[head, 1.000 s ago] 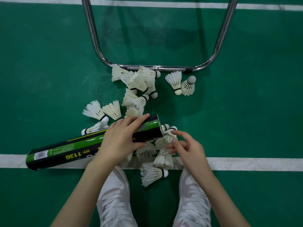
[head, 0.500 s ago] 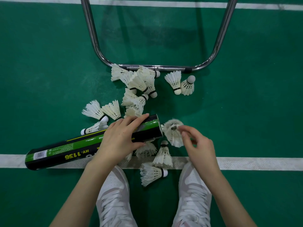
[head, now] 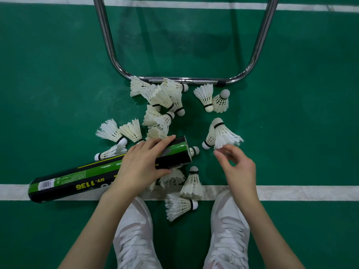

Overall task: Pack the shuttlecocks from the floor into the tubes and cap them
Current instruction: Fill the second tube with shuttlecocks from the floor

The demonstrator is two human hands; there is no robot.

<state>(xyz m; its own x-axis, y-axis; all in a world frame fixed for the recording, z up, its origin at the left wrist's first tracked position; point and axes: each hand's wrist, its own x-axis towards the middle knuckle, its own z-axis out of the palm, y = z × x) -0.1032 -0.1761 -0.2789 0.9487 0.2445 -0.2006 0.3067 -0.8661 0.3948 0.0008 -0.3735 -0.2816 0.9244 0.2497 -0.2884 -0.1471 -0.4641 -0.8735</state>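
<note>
My right hand (head: 238,167) has moved out to the right, away from the mouth of the tube (head: 108,171), and the shuttlecock (head: 223,133) it was holding there half a second ago now lies on the green floor (head: 58,74) just past my fingertips (head: 216,153). Those fingers are loosely curled and hold nothing. My left hand (head: 141,164) grips the tube near its open end (a white cork tip (head: 195,150) pokes out there). The tube lies on its side across the white line (head: 291,192). Other shuttlecocks (head: 163,96) are scattered near a metal frame (head: 184,80)
</note>
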